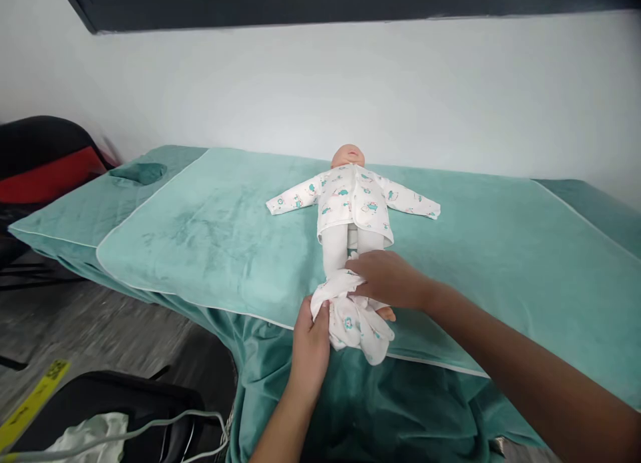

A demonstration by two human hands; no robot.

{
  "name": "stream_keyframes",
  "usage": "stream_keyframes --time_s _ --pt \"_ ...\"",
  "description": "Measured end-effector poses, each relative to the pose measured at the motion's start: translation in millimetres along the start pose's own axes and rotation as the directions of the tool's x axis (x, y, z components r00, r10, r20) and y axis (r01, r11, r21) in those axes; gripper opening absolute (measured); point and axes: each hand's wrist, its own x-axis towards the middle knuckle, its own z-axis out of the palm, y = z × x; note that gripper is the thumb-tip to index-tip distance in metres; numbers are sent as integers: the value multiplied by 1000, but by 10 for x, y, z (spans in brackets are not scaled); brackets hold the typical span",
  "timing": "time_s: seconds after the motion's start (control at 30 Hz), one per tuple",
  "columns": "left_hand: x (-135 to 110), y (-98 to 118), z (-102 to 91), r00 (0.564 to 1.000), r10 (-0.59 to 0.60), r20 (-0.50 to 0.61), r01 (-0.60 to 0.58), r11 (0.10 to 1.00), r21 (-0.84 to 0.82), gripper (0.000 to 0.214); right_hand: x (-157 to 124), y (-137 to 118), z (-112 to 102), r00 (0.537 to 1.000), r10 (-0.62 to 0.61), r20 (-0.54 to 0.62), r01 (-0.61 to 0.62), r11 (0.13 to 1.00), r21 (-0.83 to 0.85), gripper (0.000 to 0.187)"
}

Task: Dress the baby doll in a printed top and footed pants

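Note:
A baby doll (349, 154) lies on its back on a green padded table cover (225, 236), head toward the wall. It wears a white patterned long-sleeved jacket (340, 196), its arms spread to both sides. Bunched around the doll's lower legs are white patterned baby pants (348, 323). My left hand (311, 343) grips the pants at their left edge, thumb on top. On the other side my right hand (383, 279) pinches the fabric near the doll's shin. One bare foot (386, 313) shows beside the cloth; the other is hidden.
A white wall (320, 95) runs behind the table. At the lower left stands a black chair (120, 396) with a white cloth (95, 436) and a pale cable (165, 421). Another black chair (45, 132) with red on it is at the far left.

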Motion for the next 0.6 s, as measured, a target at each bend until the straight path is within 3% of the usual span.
stream_keyframes --time_s 0.1,0.2,0.37,0.5,0.6 --pt "31 70 8 997 -48 61 54 994 -97 41 6 -3 15 998 62 -8 -61 994 87 21" --pt "125 111 27 997 -18 73 27 991 -127 36 10 34 35 994 96 -47 -79 958 277 22" --pt "387 155 60 982 189 1 -189 981 47 19 -8 135 60 995 93 -46 -45 787 616 25" --pt "659 200 32 915 401 46 -403 897 180 16 -29 193 19 999 23 33 -40 643 765 40" --pt "899 239 6 863 496 98 -501 812 300 17 -11 226 -10 997 -1 81 -61 643 764 49"
